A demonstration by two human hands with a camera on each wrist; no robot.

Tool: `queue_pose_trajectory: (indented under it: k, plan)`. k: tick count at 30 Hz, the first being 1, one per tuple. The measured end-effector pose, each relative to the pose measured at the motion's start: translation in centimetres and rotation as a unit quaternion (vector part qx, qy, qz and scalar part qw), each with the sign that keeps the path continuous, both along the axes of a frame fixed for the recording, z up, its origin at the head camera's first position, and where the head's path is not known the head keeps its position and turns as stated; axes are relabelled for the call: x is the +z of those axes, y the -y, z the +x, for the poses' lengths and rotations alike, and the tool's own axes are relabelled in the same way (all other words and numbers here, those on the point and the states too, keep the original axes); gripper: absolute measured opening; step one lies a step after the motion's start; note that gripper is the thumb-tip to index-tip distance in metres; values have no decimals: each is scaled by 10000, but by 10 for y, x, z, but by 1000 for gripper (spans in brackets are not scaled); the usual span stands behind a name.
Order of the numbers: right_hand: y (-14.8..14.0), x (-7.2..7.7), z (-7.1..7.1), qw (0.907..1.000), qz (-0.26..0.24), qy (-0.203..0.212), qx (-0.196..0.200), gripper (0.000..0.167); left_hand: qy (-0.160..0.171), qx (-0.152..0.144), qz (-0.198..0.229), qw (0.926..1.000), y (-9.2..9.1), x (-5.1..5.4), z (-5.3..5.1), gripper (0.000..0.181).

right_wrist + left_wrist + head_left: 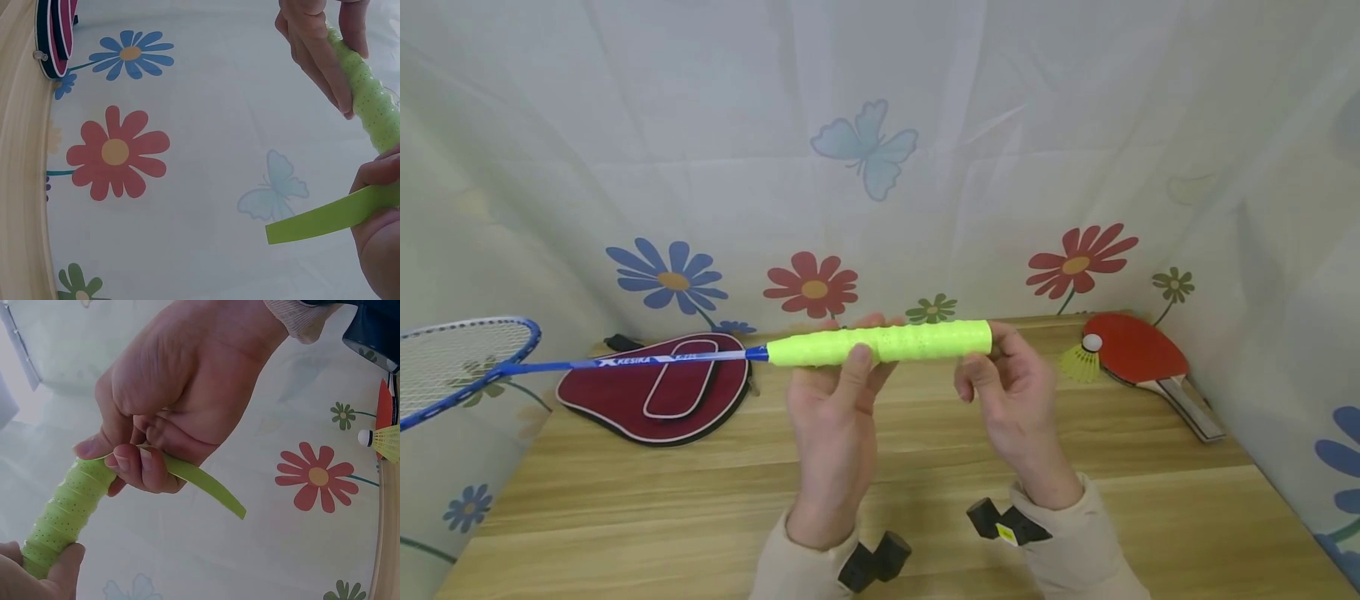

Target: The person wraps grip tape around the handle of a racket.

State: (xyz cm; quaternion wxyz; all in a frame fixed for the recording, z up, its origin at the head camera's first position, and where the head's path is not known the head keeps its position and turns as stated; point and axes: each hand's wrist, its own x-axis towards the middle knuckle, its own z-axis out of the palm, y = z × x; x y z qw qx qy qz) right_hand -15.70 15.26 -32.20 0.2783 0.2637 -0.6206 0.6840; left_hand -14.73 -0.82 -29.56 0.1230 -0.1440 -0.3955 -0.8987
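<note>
A blue badminton racket (pixel 647 361) is held level above the table, its strung head partly cut off at the left edge. Bright yellow-green overgrip tape (pixel 917 340) wraps its handle in ridged, perforated turns. My left hand (pixel 831 425) grips the handle from below, thumb in front. At the butt end, my right hand (pixel 1018 392) pinches the tape between thumb and fingers. In the left wrist view, a loose tape tail (pixel 209 487) sticks out beyond the right hand's fingers. The right wrist view also shows this tail (pixel 312 220).
A dark red zipped paddle case (pixel 617 396) lies on the wooden table (pixel 700 500) at left. On the right are a red table tennis paddle (pixel 1138 350) and a yellow shuttlecock (pixel 1082 362) touching it. A flower-printed curtain (pixel 737 167) stands behind.
</note>
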Motion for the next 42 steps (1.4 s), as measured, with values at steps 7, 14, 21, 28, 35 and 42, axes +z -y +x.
queue_pose_trajectory:
  k: [7, 14, 21, 28, 35, 42]
  plan:
    - [-2, 1, 1, 9994, 240, -90, 211, 28, 175, 232, 27, 9996, 0, 0, 0, 25]
    - [-2, 0, -2, 9994, 96, -193, 262, 39, 196, 224, 163, 9994, 0, 0, -1, 24]
    - [0, -2, -5, 9990, -183, -83, 387, 45, 451, 278, 315, 9981, -2, -1, -2, 28]
    - [-3, -3, -6, 9996, -47, -102, 247, 49, 472, 300, 110, 9984, -3, -1, -1, 30]
    - [-2, 0, -3, 9997, 57, -222, 85, 52, 532, 157, -160, 9983, -1, -2, -3, 24]
    - [-2, 5, 3, 9990, 388, -200, 96, 31, 615, 253, -261, 9974, 3, -1, -4, 34]
